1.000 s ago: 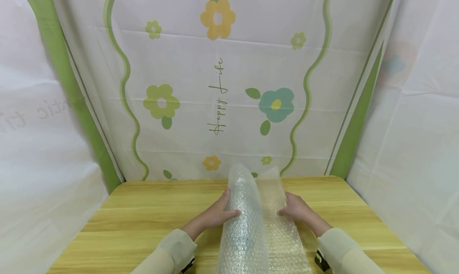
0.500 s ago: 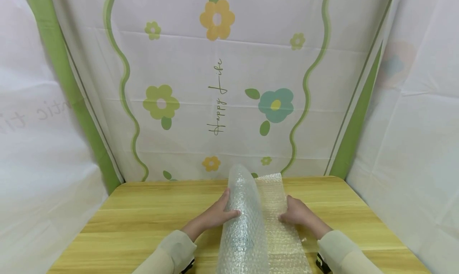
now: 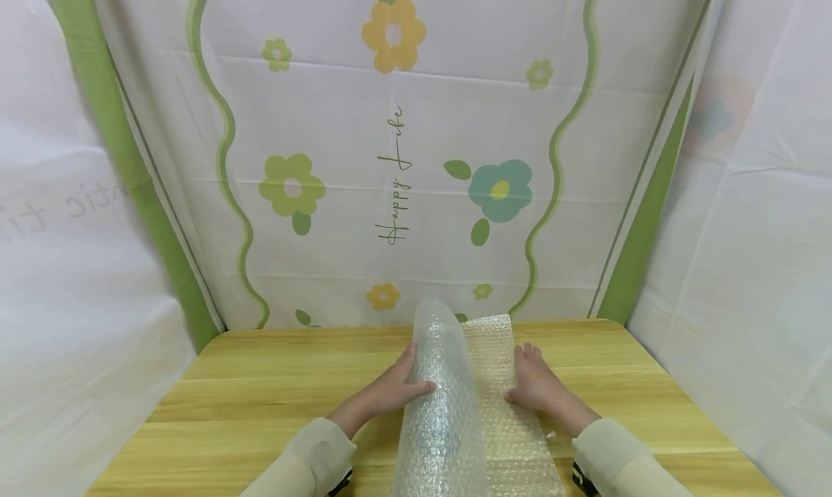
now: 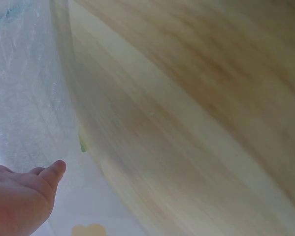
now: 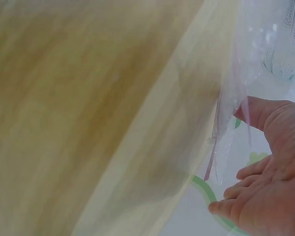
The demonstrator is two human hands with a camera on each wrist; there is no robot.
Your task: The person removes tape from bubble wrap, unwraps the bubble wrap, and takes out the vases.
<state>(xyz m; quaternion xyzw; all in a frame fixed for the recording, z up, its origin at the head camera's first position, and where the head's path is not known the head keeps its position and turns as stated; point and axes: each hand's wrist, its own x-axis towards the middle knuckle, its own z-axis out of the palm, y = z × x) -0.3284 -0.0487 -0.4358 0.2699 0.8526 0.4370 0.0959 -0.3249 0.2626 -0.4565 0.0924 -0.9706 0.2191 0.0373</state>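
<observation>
Bubble wrap: the bulging roll is lying on the table, a little right of centre in the head view, its far end standing against the backdrop in sight, its near end running out at the bottom edge. A faint bluish tint is showing through the film low down.
Flat strip: a flat stretch of wrap is extending beside the roll, on its right, with the wood grain showing through.
Left hand: the hand is bracing the roll's left side, not clenched; the thumb is lying straight across the film, a finger is pointing up along the edge.
Right hand: the hand is resting at the strip's right edge, not clenched and not gripping; the thumb is touching the film, the other fingers are spreading loosely apart from it.
Clear shape: a textured, transparent form is showing at upper right in the right wrist view; cannot tell what it is.
Table: the wood-grain top is supporting the wrap; a small pale bit is lying near the right wrist.
Sleeves: cream cuffs are covering both forearms, dark straps showing beneath.
Backdrop: white cloth is hanging behind, bearing flowers and "Happy Life" lettering.
</observation>
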